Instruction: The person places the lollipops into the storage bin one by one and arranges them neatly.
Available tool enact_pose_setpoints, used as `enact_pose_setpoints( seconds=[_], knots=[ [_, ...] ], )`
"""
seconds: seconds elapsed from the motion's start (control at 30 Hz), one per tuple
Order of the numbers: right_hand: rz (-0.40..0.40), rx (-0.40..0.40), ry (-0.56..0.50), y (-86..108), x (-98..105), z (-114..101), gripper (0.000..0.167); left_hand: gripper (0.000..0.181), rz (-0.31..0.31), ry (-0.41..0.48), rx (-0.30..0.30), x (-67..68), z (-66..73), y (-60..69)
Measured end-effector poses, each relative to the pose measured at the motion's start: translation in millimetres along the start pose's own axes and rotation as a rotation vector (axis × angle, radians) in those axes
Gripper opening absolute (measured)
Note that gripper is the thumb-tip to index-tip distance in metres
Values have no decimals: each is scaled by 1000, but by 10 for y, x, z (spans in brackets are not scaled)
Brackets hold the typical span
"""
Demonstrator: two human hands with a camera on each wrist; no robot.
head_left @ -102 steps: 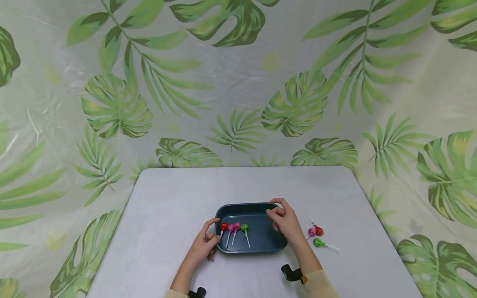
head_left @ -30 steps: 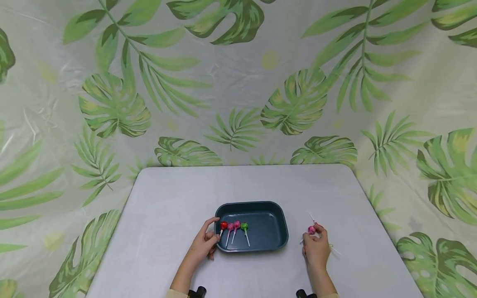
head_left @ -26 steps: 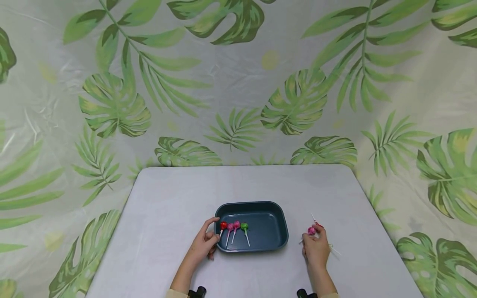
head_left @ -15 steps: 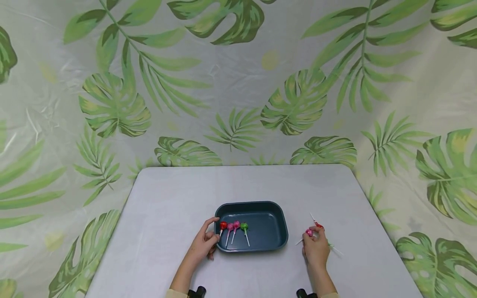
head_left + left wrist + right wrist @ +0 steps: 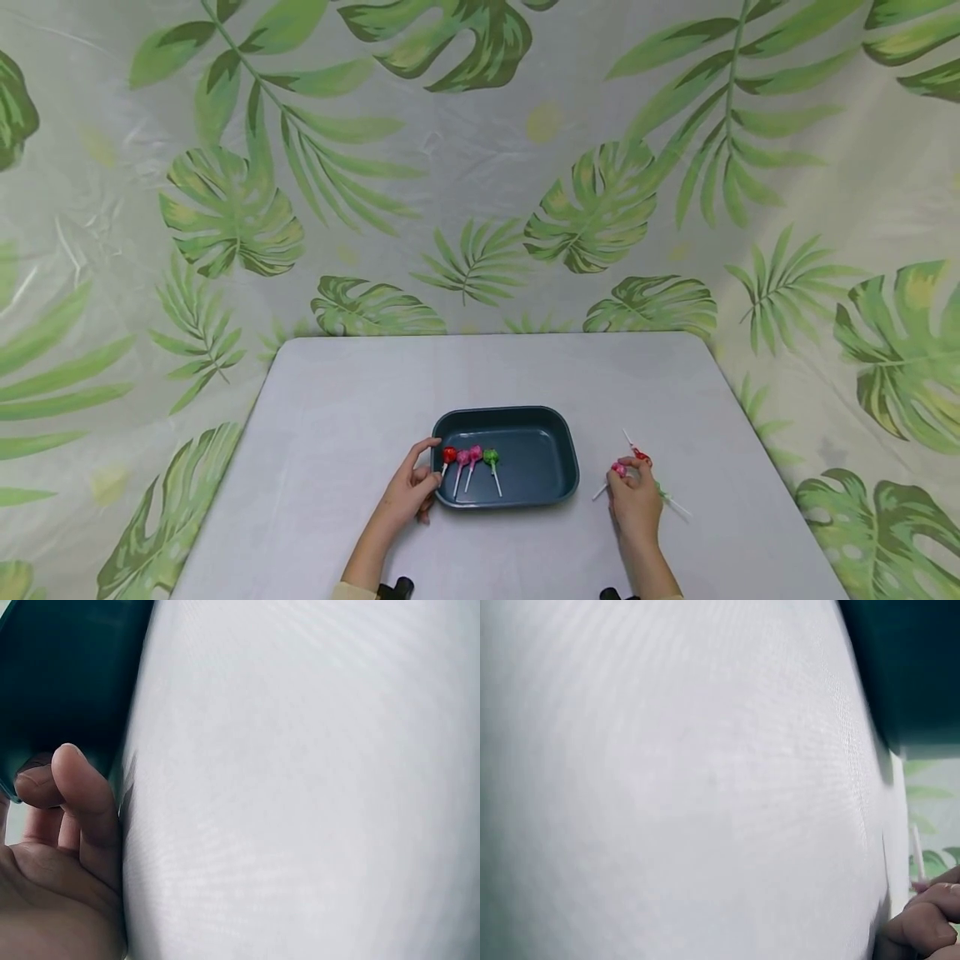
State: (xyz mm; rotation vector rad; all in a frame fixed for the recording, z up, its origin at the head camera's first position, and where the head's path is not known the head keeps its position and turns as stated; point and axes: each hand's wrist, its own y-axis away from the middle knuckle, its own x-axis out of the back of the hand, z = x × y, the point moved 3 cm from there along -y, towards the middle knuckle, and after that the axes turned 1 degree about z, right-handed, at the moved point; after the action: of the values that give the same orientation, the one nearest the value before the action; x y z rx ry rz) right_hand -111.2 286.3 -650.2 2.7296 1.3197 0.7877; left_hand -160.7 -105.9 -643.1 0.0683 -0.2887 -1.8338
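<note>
A dark blue tray (image 5: 532,467) stands on the table, holding a row of lollipops at its left: a red lollipop (image 5: 449,454), two pink ones and a green lollipop (image 5: 491,457). My left hand (image 5: 408,493) grips the tray's left side, index finger at the rim and thumb lower down. Right of the tray, my right hand (image 5: 635,502) pinches a pink lollipop (image 5: 618,469) near its head, its white stick pointing down-left. Just beyond those fingers lies another red lollipop (image 5: 642,456). Another green lollipop (image 5: 661,490) is partly hidden behind the right hand, its stick showing.
The white table (image 5: 360,392) ends at a back edge against a leaf-patterned curtain (image 5: 480,167). In the left wrist view the tray wall (image 5: 67,682) fills the upper left; in the right wrist view another tray wall (image 5: 907,682) fills the upper right.
My right hand has left the tray's right rim and gone to the lollipops on the table, where the pink one has shifted slightly left in its fingers. The left hand stays at the tray.
</note>
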Motion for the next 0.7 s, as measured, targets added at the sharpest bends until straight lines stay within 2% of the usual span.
enact_pose_setpoints(
  seconds=[0.1, 0.33, 0.7],
  knots=[
    [-41, 21, -35, 26, 11, -58, 31, 59, -5, -1, -10, 0, 8, -5],
    [-92, 140, -37, 58, 48, -295, 27, 60, -7, -2, -24, 0, 20, -16],
    [-175, 153, -150, 159, 56, -627, 27, 60, 9, -2, -8, 0, -7, -11]
  ],
)
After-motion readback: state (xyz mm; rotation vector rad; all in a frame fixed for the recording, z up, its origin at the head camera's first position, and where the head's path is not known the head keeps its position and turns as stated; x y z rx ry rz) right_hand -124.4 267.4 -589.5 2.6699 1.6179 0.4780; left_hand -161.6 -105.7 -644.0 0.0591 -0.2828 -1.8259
